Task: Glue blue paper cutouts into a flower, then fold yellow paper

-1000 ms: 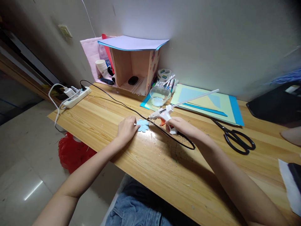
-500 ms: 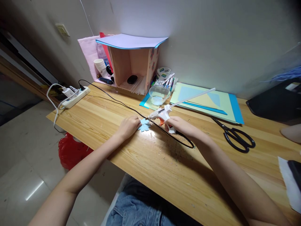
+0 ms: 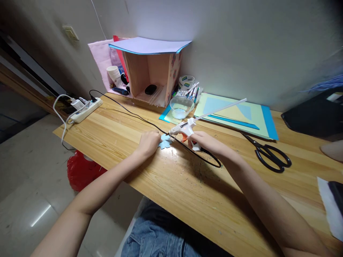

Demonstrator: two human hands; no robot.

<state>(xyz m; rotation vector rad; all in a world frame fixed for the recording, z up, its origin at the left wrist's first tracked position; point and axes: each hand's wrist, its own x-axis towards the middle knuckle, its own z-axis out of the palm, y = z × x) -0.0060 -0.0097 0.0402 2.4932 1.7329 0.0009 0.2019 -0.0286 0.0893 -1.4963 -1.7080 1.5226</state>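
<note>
My right hand [image 3: 200,140] is wrapped round the handle of a white hot glue gun [image 3: 189,125] with an orange trigger. A long clear glue stick [image 3: 221,109] pokes out of its back end. The gun's nozzle points left, right over a light blue paper flower [image 3: 165,144] on the wooden table. My left hand [image 3: 150,142] is closed at the flower's left edge, its fingertips gripping the paper; part of the flower is hidden behind them. From the gun's handle a black cord [image 3: 211,165] loops away across the table.
Black scissors [image 3: 270,155] lie to the right. Behind the gun are a clear plastic bowl [image 3: 182,108], coloured paper sheets [image 3: 264,123] and a cardboard box [image 3: 173,78]. A power strip [image 3: 87,110] sits at the table's left end. Part of another person's arm [image 3: 332,151] shows at far right.
My left hand has shifted slightly to the right over the flower, covering more of it. The glue gun stays almost in place, its nozzle still at the flower.
</note>
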